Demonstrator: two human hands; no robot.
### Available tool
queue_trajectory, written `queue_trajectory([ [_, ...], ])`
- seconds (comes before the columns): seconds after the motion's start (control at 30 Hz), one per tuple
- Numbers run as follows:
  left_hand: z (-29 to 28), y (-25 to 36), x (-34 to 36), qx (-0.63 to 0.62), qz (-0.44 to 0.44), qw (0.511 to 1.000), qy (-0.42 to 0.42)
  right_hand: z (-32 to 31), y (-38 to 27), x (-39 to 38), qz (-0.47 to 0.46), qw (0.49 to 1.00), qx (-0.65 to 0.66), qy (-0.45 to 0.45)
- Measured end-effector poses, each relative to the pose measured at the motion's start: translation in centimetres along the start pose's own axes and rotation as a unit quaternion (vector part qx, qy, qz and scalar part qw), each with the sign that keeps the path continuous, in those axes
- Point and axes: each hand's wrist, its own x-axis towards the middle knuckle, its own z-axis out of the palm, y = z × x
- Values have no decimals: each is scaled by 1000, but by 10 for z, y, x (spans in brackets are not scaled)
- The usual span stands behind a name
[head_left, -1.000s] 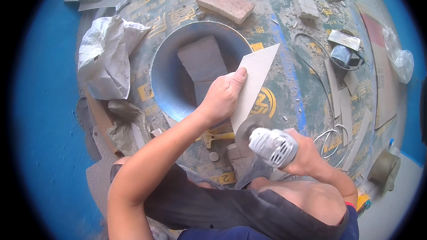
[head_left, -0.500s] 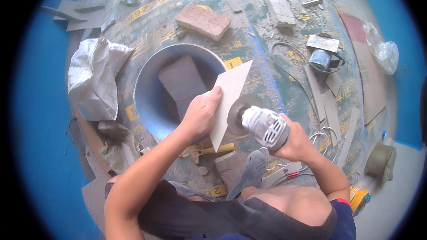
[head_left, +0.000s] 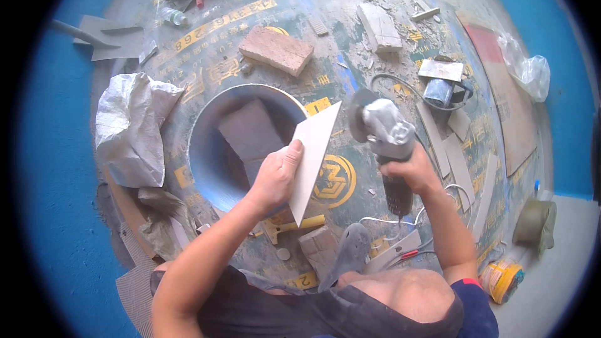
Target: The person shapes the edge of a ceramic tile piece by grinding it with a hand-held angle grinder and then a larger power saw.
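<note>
Dusty printed floor sheet (head_left: 350, 44); left hand (head_left: 275, 175) pinches a thin, stiff, likely brittle tile (head_left: 313, 156) mid-edge, right hand (head_left: 410, 172) clenched around the heavy-looking angle grinder (head_left: 385, 128).

Even, soft daylight fills the scene, bright without any single clear source. Shadows are faint: the deepest shade lies inside the round blue-walled tub (head_left: 206, 150) at centre left, and a weak one sits under the pale wedge-shaped tile (head_left: 313, 159). The crumpled white sack (head_left: 128, 128) on the left and the clear plastic bag (head_left: 529, 72) at far right come close to washing out, though no hard glare shows. Focus is sharp at the centre. The fisheye lens bends straight edges toward the rim, where detail softens, and a black vignette closes all corners.
</note>
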Motion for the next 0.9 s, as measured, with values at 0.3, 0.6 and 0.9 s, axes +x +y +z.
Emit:
queue_trajectory([
  [0.3, -6, 2, -10, -13, 16, 999, -25, 22, 32, -85, 65, 988, 132, 36],
  [0.6, -19, 22, -8, 56, -17, 998, -1, 16, 97, -92, 151, 965, 170, 129],
  [0.9, 102, 36, -75, 307, 358, 860, -196, -8, 117, -79, 243, 866, 423, 113],
])
